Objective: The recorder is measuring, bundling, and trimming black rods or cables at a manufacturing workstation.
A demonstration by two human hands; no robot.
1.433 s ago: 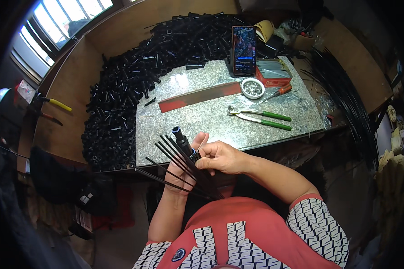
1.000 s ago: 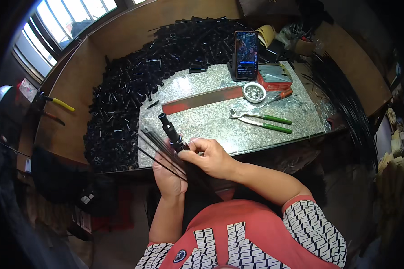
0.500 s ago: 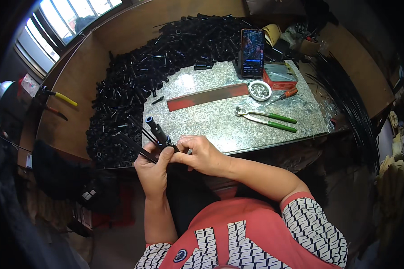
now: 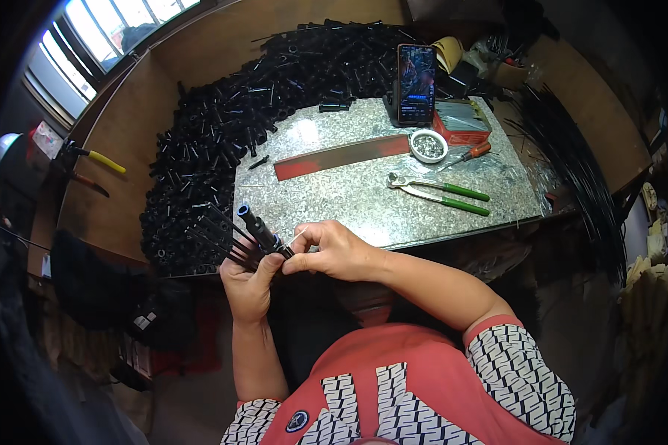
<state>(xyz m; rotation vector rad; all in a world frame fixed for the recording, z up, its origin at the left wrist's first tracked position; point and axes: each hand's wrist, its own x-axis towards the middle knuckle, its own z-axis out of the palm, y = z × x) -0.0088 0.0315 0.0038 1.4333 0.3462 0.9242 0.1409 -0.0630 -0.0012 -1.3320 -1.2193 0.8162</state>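
Observation:
My left hand is closed round a black tubular part, which tilts up and to the left. Several thin black rods fan out from the same hand, beside the tube. At the tube's lower end my right hand is pinched together. A thin pale wire or strip sticks up from the right fingertips. The exact spot where the fingers meet the tube is partly hidden. Both hands are just off the near edge of the stone-patterned work slab.
A heap of black tubular parts covers the left and back. On the slab lie a red-brown bar, green-handled pincers, a screwdriver and a white bowl of small metal pieces. A phone stands behind; long black rods lie right.
The thin rods in my left hand have spread wider apart. My right fingers have shifted slightly at the tube's lower end, and the pale strip shows more clearly.

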